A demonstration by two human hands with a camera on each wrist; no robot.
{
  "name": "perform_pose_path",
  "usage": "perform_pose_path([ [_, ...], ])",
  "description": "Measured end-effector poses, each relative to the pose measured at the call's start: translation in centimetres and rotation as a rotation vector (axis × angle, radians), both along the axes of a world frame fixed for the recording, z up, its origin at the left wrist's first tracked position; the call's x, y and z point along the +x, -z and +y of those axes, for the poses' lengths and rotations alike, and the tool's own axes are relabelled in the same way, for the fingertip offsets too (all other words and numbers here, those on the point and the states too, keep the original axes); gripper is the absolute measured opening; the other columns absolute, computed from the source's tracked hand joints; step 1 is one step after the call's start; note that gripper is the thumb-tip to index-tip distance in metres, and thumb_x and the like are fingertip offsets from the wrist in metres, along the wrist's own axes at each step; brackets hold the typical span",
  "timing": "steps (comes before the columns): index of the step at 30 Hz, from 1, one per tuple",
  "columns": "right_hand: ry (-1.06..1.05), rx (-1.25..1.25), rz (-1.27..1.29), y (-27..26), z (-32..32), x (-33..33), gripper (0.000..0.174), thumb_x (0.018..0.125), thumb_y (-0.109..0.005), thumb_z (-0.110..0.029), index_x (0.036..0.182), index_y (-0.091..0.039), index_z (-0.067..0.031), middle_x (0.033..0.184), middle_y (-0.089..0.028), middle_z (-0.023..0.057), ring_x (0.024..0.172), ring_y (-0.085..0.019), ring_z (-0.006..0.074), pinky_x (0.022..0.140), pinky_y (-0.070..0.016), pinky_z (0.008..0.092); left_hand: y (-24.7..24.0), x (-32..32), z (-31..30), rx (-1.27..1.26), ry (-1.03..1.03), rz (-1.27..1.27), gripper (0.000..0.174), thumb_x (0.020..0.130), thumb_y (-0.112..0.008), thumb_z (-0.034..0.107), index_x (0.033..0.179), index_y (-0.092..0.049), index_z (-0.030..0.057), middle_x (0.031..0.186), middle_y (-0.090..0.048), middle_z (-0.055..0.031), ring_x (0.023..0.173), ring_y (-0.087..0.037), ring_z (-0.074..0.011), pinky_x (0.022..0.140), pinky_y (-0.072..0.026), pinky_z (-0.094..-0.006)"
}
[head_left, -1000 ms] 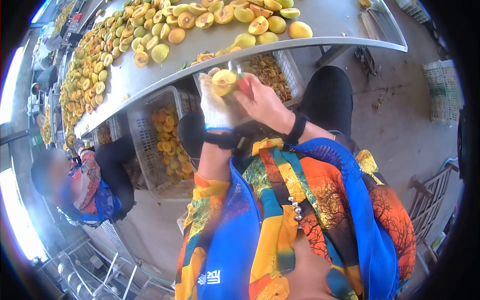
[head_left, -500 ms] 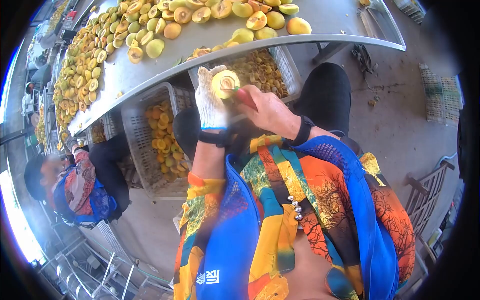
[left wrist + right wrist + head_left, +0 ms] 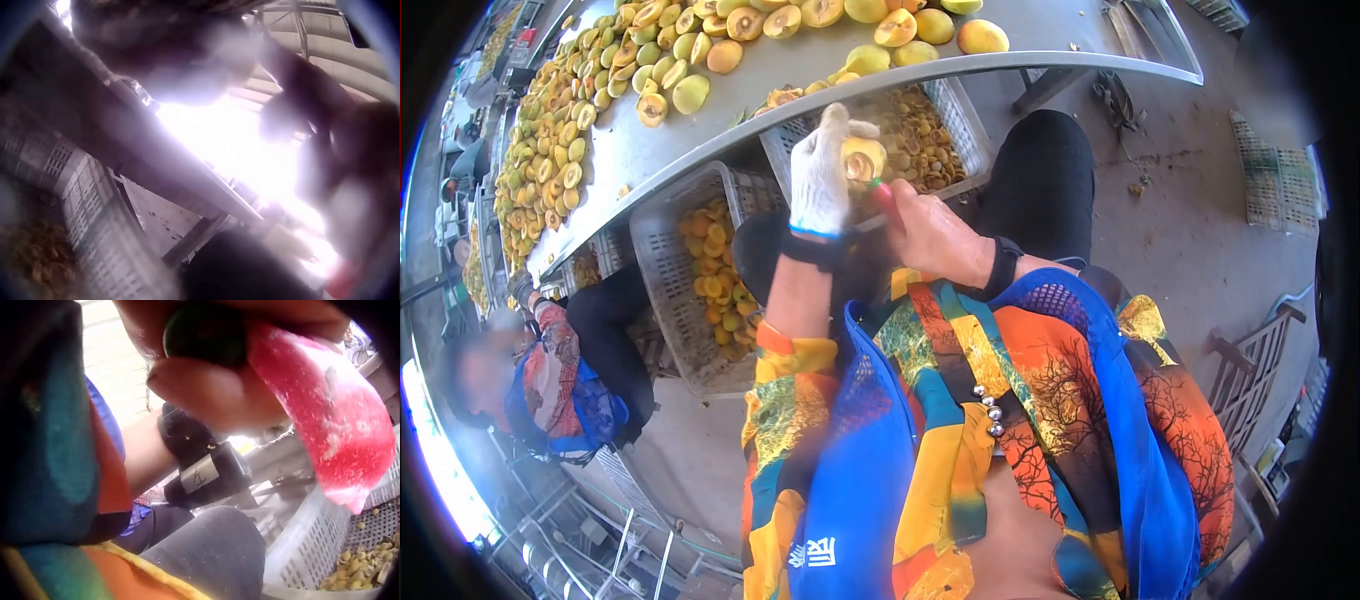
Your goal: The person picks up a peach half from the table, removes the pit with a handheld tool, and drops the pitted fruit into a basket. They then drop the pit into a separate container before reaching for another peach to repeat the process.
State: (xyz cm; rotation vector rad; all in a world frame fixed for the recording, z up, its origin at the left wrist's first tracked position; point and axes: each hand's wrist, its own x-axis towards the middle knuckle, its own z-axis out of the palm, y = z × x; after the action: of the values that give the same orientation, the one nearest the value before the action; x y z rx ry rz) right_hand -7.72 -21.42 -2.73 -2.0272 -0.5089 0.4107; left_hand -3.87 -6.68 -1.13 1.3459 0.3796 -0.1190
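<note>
In the head view my left hand (image 3: 818, 185), in a white knit glove, holds a yellow peach half (image 3: 864, 158) with its cut face and brownish centre showing. Bare, my right hand (image 3: 940, 237) curls around a small tool (image 3: 876, 184) with a green part, right at the peach's lower edge; its working tip is hidden. The right wrist view shows a dark green round piece (image 3: 206, 334) between the fingers and a red, whitish-patched tapered piece (image 3: 337, 419) beside them. The left wrist view is blurred and glary.
A metal table (image 3: 730, 100) carries many halved peaches (image 3: 550, 150). Below its edge stand a crate of small cut pieces (image 3: 975, 125) and a crate of peach halves (image 3: 662, 255). Another person (image 3: 565, 375) sits at left. A stacked crate (image 3: 1270, 180) and a wooden rack (image 3: 1250, 365) stand right.
The view has shifted, so the table sits higher and further left. My left hand has turned, with gloved fingers now upright behind the peach. The right hand keeps the tool at the fruit.
</note>
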Motion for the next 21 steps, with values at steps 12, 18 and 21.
perform_pose_path([
  [12,0.069,0.134,-0.112,0.9,0.5,1.4,0.024,0.078,-0.054,-0.005,0.097,-0.042,0.004,0.07,-0.056,0.0257,0.07,-0.058,0.0442,0.059,-0.0445,0.0472,1.7,1.4,-1.1,-0.132,-0.185,-0.116,0.058,0.092,-0.041,0.053,0.091,-0.059,-0.0014,0.074,-0.063,-0.0146,0.064,-0.062,-0.0238,0.058,-0.051,-0.0314],
  [18,0.094,0.09,-0.017,0.1,0.3,1.0,0.023,0.078,-0.054,-0.004,0.094,-0.041,0.0043,0.071,-0.056,0.0279,0.072,-0.057,0.0463,0.061,-0.0439,0.0485,1.5,0.6,-3.1,-0.116,-0.367,-0.23,0.059,0.093,-0.039,0.053,0.095,-0.059,-0.0028,0.076,-0.063,-0.0141,0.069,-0.062,-0.0222,0.064,-0.0511,-0.0295],
  [21,0.067,0.084,-0.056,0.5,0.0,0.8,0.022,0.078,-0.054,-0.003,0.094,-0.041,0.0037,0.069,-0.056,0.0267,0.07,-0.058,0.0453,0.059,-0.0441,0.0478,1.5,0.7,-2.3,-0.043,-0.225,-0.191,0.06,0.092,-0.041,0.053,0.091,-0.061,-0.0035,0.076,-0.063,-0.0141,0.069,-0.063,-0.0222,0.064,-0.0512,-0.0297],
])
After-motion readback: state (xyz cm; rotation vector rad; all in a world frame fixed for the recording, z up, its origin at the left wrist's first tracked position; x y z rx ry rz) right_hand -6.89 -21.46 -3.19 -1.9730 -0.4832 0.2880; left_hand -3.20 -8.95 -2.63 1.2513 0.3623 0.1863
